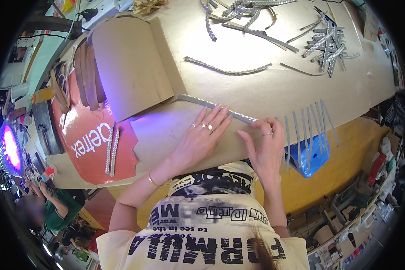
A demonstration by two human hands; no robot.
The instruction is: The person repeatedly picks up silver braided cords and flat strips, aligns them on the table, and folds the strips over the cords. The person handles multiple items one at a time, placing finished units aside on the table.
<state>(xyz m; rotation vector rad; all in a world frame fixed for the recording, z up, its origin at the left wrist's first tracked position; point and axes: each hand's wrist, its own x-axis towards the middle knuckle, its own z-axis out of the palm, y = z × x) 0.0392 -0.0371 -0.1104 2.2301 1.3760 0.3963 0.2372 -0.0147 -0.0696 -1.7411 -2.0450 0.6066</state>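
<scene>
A thin grey and silver braided strip [240,115] lies slantwise on the brown-covered table. My left hand [207,128] rests flat across its middle, fingers stretched out over it. At the strip's right end is my right hand [266,138], its fingers curled onto the strip and its thumb apart, lower down. The strip's left end reaches the corner of a curved brown cardboard piece [130,63]. Beyond my hands lies a loose braided strip [227,70]. Several narrow grey strips [303,128] hang in a row over the table's near edge, right of my right hand.
A pile of short braided pieces [328,47] sits far right, with tangled braided cords [247,11] at the back. Two short braided pieces [112,150] lie on a red sheet [87,144] at left. A blue plastic bag [310,155] is below the edge. Another person [54,207] works at lower left.
</scene>
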